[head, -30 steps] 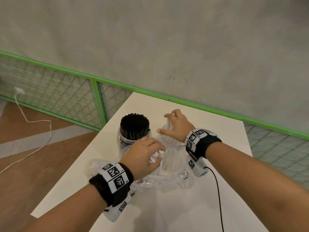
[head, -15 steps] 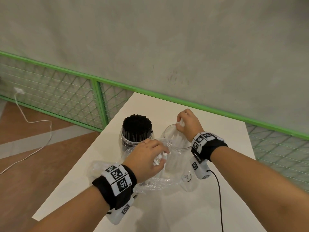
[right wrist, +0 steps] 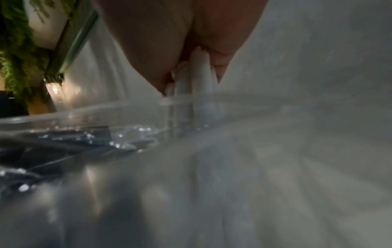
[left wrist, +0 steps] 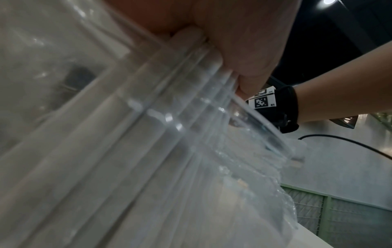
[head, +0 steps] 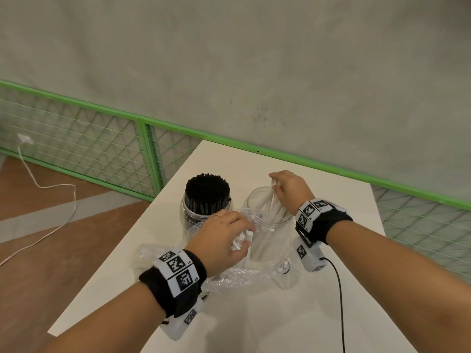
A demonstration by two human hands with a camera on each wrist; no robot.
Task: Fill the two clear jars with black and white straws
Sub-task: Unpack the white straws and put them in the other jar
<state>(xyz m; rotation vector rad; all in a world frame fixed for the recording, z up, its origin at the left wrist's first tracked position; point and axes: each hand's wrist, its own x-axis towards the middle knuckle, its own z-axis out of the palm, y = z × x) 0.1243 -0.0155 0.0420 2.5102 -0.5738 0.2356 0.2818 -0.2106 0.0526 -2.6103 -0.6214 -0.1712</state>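
Note:
Two clear jars stand side by side on the white table (head: 318,314). The left jar (head: 188,220) is packed with black straws (head: 207,189). The right jar (head: 257,200) holds several white straws (head: 266,200) leaning inside it. My right hand (head: 288,187) is over that jar's mouth, pinching the tops of the white straws (right wrist: 200,73). My left hand (head: 221,240) sits in front of the jars, gripping a bunch of white straws (head: 240,240) that lies in a clear plastic bag (head: 229,278). The left wrist view shows those wrapped straws (left wrist: 191,55) under my fingers.
A black cable (head: 339,301) runs from my right wrist camera across the table's near right. A green wire fence (head: 147,151) borders the table's left and far sides. A white cord (head: 51,225) lies on the floor at left.
My right hand moved from beside the jar to over its far rim and lowered white straws into the right jar. My left hand stayed gripping the bagged straws.

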